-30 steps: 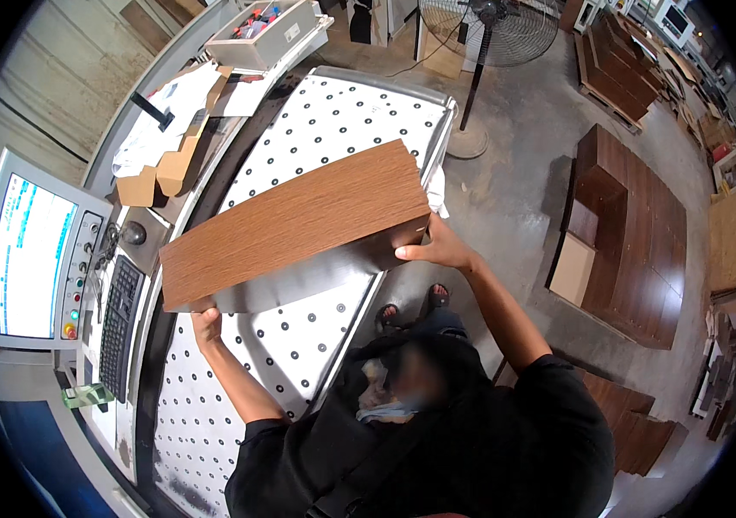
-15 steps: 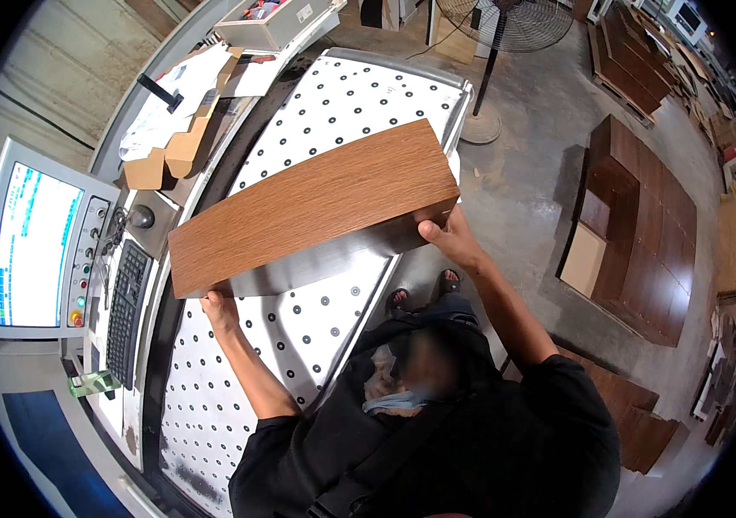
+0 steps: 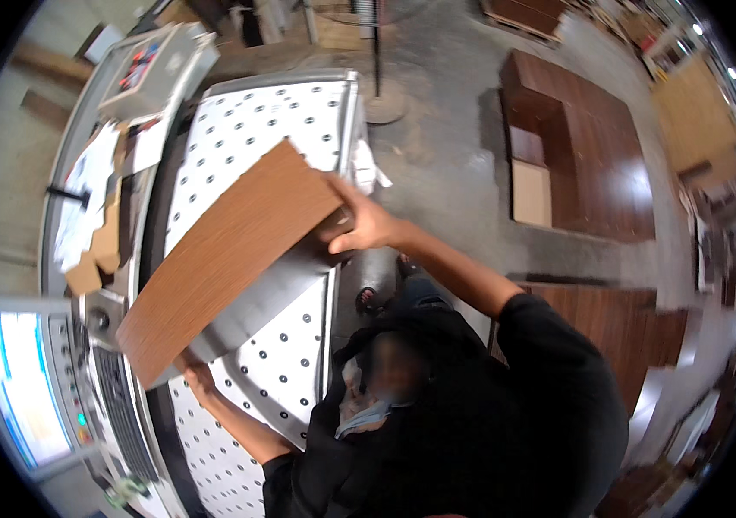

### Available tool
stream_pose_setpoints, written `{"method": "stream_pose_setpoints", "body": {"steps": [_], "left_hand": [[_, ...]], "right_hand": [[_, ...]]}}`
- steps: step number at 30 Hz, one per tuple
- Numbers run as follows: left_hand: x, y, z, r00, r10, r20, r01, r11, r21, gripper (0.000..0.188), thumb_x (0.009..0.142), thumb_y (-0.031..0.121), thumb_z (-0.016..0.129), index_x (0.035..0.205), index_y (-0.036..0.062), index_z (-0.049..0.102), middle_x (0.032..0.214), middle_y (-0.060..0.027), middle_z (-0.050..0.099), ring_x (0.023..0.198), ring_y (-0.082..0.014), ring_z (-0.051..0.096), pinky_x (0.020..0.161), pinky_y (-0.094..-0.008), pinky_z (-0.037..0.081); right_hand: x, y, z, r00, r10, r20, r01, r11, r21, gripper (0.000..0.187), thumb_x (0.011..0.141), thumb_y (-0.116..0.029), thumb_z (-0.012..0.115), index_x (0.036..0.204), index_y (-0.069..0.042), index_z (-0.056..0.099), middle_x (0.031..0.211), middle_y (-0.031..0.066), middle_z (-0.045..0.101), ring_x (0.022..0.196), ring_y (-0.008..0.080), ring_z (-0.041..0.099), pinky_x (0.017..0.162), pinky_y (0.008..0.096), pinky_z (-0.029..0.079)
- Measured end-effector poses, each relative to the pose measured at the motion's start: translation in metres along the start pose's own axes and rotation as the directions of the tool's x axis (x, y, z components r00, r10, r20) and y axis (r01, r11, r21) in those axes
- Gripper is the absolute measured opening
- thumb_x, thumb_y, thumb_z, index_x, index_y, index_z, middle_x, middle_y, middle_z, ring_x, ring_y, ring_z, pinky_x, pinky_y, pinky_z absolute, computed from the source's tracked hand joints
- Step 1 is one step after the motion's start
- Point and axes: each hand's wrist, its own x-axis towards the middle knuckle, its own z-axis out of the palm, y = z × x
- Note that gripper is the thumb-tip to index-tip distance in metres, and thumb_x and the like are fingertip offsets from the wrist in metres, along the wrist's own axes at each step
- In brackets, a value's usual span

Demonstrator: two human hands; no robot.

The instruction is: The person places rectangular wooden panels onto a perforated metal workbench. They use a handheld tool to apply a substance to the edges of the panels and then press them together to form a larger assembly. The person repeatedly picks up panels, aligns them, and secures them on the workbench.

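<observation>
Left grip (image 3: 199,382) and right grip (image 3: 368,226) are clamped on the wood-grain piece (image 3: 226,250) over the dotted table (image 3: 251,121). Uneven support could drop one end onto it.

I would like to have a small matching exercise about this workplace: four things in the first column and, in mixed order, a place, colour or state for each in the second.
1. wood-grain piece
2. tabletop
3. open box
4. monitor

A. grey, at the upper left
B. held by the left hand and right hand
C. lit, at the lower left
D. white with dark dots

Pairs: 1-B, 2-D, 3-A, 4-C
</observation>
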Motion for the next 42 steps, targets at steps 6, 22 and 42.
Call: {"method": "stream_pose_setpoints", "body": {"steps": [6,22,42], "left_hand": [[0.017,-0.015,0.017,0.996,-0.082,0.019,0.084,0.990,-0.111,0.110,0.065,0.060,0.085,0.150,0.0059,0.042,0.151,-0.0136,0.046,0.140,-0.0319,0.041,0.116,-0.0483,0.035],[0.038,0.063,0.276,0.807,-0.543,-0.233,0.535,0.839,-0.102,0.104,0.068,0.053,0.082,0.147,0.0006,0.040,0.138,-0.0205,0.051,0.129,-0.0395,0.048,0.109,-0.0517,0.041],[0.073,-0.145,0.843,0.008,-0.820,0.573,0.918,0.233,0.321,0.112,0.068,0.060,0.086,0.146,-0.0042,0.038,0.137,-0.0239,0.050,0.129,-0.0367,0.050,0.111,-0.0474,0.040]], "right_hand": [[0.014,0.019,-0.014,0.981,-0.192,-0.003,0.186,0.955,-0.233,0.124,0.062,-0.072,0.082,0.146,0.004,0.032,0.134,0.0233,0.050,0.124,0.0344,0.053,0.102,0.0436,0.045],[-0.083,0.012,-0.180,0.884,0.320,-0.342,-0.279,0.946,0.164,0.106,0.077,-0.065,0.073,0.149,0.004,0.037,0.140,0.0222,0.051,0.131,0.0336,0.049,0.108,0.0444,0.039],[-0.321,-0.049,-0.514,-0.301,0.597,-0.743,-0.410,0.623,0.666,0.081,0.096,-0.061,0.049,0.154,-0.007,0.034,0.158,0.0143,0.034,0.141,0.0333,0.036,0.117,0.0476,0.031]]}}
